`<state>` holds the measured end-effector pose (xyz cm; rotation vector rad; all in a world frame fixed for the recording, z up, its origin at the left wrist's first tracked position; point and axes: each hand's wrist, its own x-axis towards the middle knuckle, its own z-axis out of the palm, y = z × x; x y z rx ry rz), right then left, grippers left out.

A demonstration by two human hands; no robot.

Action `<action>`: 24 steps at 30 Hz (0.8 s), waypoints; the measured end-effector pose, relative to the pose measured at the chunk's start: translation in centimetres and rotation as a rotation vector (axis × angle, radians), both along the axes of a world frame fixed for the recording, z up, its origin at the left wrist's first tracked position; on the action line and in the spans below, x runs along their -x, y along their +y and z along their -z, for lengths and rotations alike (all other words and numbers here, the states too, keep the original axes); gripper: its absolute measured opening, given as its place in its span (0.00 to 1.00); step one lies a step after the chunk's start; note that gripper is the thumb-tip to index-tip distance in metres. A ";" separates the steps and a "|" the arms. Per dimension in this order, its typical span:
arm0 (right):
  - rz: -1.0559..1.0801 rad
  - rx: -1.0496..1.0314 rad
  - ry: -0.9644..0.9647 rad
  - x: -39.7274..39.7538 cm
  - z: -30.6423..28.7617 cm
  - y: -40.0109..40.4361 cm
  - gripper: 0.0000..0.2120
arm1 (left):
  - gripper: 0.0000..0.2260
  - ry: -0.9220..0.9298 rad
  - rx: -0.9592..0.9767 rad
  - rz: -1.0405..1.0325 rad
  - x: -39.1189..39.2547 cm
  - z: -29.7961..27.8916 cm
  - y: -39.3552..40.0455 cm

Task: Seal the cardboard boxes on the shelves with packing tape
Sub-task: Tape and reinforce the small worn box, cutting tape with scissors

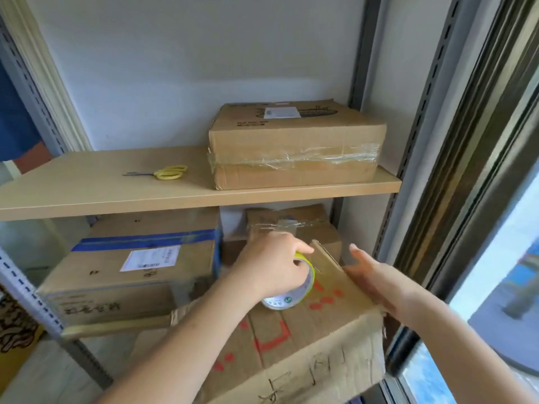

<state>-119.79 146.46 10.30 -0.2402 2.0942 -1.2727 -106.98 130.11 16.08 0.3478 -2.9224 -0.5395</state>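
On the near box (294, 342), between our hands, the tape roll (291, 290) stands gripped by our left hand (271, 269). Our right hand (376, 275) lies flat, fingers straight, along the box's right edge. We should press that flap down firmly and run tape straight along the seam. Both forearms reach forward under the shelf (87, 196), where scissors (163, 172) lie beyond the left hand.

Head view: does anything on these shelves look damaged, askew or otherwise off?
Yes. The front box under the hands looks worn: its near edge is ragged and torn, and one flap stands up unsealed beside the tape roll. The clear tape on the upper box is wrinkled rather than flat. The scissors lie loose on the upper shelf.
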 end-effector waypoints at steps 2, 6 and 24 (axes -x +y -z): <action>-0.089 -0.310 0.334 0.4 -1.0 -1.2 0.26 | 0.21 0.023 -0.135 0.039 1.0 0.9 1.1; -0.118 -0.739 0.840 -0.8 1.0 -2.5 0.14 | 0.11 0.103 -0.527 0.014 0.5 3.8 0.9; -0.289 -0.762 0.842 0.3 5.5 -5.2 0.24 | 0.09 -0.405 0.204 -0.398 -15.5 10.4 -3.4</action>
